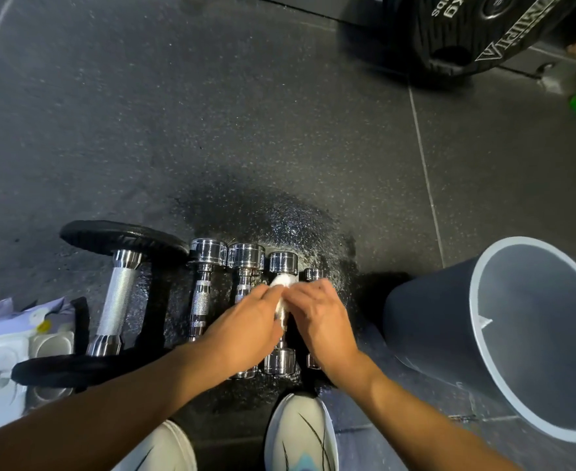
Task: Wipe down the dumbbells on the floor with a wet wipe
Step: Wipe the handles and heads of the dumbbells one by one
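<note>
Step in hand: wiping the third chrome dumbbell (282,261), counted from the person's left, which lies on the floor (212,130) in a row with the others. The left hand (246,329) and the right hand (320,322) meet over its handle, the fingers of both bent onto the white wet wipe (282,281), which is bunched against the handle just below the far head. Both hands grip the wipe; whether either also closes round the handle itself cannot be told. Judged progress: mid-task, with no way to tell from the surfaces which pieces are done. The next move calls for drawing the wipe along the handle and round both heads, then shifting to the neighbouring piece; the round chrome may roll under pressure, so one hand should steady it. Count: five dumbbells in all, namely one large black-plated dumbbell (116,300) at the left and four chrome ones, the smallest dumbbell (313,274) at the right and partly hidden under the right hand. One wipe in use. One pack of wipes (4,351) at the far left. One grey bin (426,328) at the right. One wet patch (290,226) on the floor beyond the row. Two shoes at the bottom edge.
</note>
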The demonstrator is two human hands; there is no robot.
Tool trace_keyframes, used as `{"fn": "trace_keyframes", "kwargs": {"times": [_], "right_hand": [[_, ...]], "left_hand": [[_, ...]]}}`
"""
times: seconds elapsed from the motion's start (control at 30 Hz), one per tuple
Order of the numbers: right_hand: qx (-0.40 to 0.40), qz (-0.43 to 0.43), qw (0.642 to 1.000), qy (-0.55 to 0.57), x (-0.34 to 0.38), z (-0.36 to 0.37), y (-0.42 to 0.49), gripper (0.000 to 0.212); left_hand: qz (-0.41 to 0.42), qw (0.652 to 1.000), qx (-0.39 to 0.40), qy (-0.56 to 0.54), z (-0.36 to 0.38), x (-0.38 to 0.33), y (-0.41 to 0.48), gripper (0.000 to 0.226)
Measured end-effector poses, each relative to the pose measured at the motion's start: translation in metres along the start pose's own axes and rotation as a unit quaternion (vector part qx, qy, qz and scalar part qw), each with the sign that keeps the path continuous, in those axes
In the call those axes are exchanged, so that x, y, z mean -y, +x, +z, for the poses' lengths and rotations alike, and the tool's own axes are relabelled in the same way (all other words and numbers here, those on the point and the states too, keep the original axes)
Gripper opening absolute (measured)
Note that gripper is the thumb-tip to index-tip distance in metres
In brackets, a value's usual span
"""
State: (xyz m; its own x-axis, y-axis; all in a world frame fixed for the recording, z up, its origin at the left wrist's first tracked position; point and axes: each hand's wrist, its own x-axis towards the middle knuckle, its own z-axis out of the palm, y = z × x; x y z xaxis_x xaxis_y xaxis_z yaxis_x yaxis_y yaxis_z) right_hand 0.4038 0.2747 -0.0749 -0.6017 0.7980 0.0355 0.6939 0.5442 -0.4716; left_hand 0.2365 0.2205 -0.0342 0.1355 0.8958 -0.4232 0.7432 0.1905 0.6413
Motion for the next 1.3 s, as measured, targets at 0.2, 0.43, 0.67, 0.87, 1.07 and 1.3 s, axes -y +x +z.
{"fn": "trace_keyframes", "kwargs": {"times": [0.2, 0.43, 0.67, 0.87, 1.07, 1.3], "right_hand": [[0.022, 0.047, 0.996, 0.074, 0.005, 0.006, 0.008, 0.029], [0.051, 0.038, 0.993, 0.097, 0.014, 0.003, -0.037, 0.019], [0.022, 0.049, 0.99, 0.132, 0.004, 0.009, -0.004, 0.028], [-0.014, 0.037, 0.994, 0.103, 0.003, 0.001, 0.02, 0.022], [0.037, 0.014, 0.991, 0.13, -0.002, 0.0, -0.021, 0.024], [0.048, 0.016, 0.994, 0.099, 0.007, 0.003, -0.038, 0.025]], "left_hand": [[-0.06, 0.998, -0.003, -0.012, -0.015, -0.009, 0.01, 0.048], [-0.105, 0.991, 0.077, -0.012, -0.008, -0.02, -0.006, 0.022], [-0.166, 0.979, 0.08, -0.091, -0.009, -0.024, 0.007, 0.052], [-0.143, 0.986, 0.069, -0.053, -0.022, -0.018, 0.021, 0.079], [-0.128, 0.982, 0.135, -0.024, -0.029, -0.007, 0.014, 0.04], [-0.161, 0.971, 0.175, -0.031, -0.012, -0.01, 0.01, 0.022]]}}
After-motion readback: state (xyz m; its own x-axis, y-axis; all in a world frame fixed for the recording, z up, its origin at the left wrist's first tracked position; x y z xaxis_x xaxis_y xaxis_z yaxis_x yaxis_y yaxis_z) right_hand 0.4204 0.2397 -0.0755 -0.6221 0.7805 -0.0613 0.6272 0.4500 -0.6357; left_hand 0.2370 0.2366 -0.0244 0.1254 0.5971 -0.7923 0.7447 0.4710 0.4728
